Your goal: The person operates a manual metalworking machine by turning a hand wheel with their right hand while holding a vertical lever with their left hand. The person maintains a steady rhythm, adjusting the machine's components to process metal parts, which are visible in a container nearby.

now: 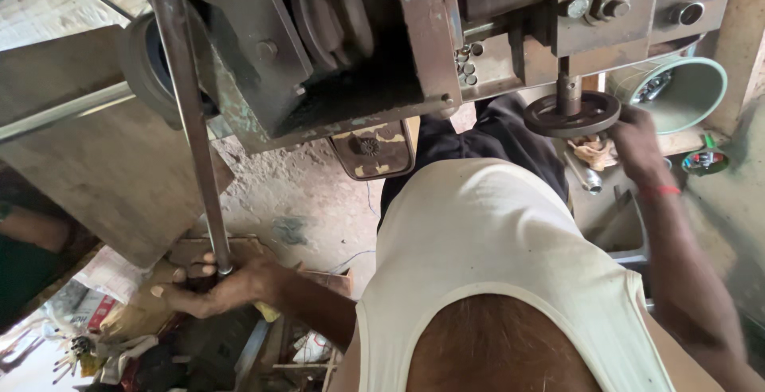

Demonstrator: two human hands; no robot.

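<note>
Nearest the camera: white sleeveless vest on the person's torso, dark trousers beyond it. Left hand low at left, fingers clenched around the bottom end of a long steel lever rod; the rod runs up, slightly tilted, to the top left corner of the machine body. Clutter of paper and scrap on the floor just under that hand. Right hand at right, red thread on the wrist, fingers wrapped over the right rim of a small dark handwheel; the grip is closed on the rim. The handwheel sits on a short vertical shaft below the machine's right edge. A metal socket-like piece lies near, below the wheel. Farther: worn grey-green machine body with pulley discs, large bolt at upper right, pale green bowl-shaped cover at far right edge.
</note>
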